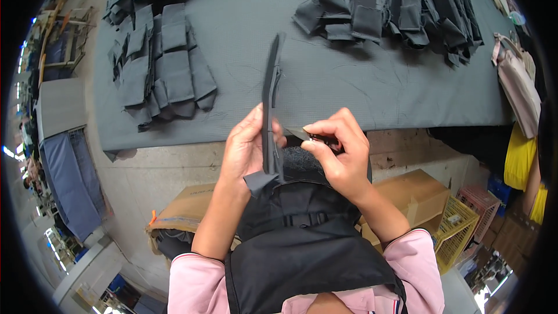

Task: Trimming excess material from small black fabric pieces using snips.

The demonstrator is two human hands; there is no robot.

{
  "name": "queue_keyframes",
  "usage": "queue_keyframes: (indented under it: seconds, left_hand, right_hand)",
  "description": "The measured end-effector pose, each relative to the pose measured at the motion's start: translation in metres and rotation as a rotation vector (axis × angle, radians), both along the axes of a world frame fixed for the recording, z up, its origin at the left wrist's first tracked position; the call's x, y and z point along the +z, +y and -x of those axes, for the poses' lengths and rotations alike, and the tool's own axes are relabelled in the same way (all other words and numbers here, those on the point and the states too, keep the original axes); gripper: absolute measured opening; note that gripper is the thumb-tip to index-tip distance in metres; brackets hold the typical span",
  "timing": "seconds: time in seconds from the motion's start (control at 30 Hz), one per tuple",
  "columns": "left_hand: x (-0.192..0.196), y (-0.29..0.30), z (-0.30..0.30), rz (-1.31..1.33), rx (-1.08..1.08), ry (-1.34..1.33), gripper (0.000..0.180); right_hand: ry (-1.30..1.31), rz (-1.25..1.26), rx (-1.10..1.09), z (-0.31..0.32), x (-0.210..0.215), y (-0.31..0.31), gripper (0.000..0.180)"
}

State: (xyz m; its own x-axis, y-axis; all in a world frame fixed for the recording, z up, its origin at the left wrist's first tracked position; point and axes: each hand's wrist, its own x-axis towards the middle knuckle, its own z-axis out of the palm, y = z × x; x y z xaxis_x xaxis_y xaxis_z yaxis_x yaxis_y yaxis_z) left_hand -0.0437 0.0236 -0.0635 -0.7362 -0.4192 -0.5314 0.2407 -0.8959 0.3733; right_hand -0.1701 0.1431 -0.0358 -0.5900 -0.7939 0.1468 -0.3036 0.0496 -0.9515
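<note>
While left hand grips one dark strip, right hand clenches small dark tool. Strip piles beyond: finished share unclear.

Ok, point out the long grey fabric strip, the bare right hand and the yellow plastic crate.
Long grey fabric strip [268, 100], head view, narrow edge.
Bare right hand [347, 154], head view, middle of hand.
Yellow plastic crate [458, 224], head view, latticed side.

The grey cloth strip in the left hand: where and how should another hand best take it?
Probably pinch the strip near its top end in the picture, from the right: it is long and narrow, seen edge-on, and that end sticks free beyond the left hand, which grips it lower down.
</note>
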Motion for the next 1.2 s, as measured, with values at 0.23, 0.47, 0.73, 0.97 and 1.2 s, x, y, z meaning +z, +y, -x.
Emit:
queue_keyframes:
  seconds: [0.23,0.47,0.73,0.97,1.2]
  left_hand:
    - [-0.003,0.011,0.004,-0.190,-0.068,0.179,0.052]
    - [-0.002,0.013,0.005,-0.082,-0.077,0.204,0.049]
    - [-0.004,0.012,0.007,-0.104,-0.055,0.210,0.052]
    - [-0.007,0.015,0.007,-0.019,-0.034,0.086,0.043]
    - [-0.003,0.018,0.010,-0.081,0.019,0.086,0.045]
  right_hand:
    - [0.121,0.075,0.041,-0.016,-0.014,-0.007,0.024]
    - [0.214,0.142,0.007,-0.023,-0.016,-0.013,0.028]
    - [0.180,0.145,-0.020,-0.030,-0.016,-0.014,0.027]
    - [0.201,0.127,-0.064,-0.033,-0.017,-0.015,0.029]
    - [0.271,0.128,-0.043,-0.035,-0.021,-0.013,0.031]
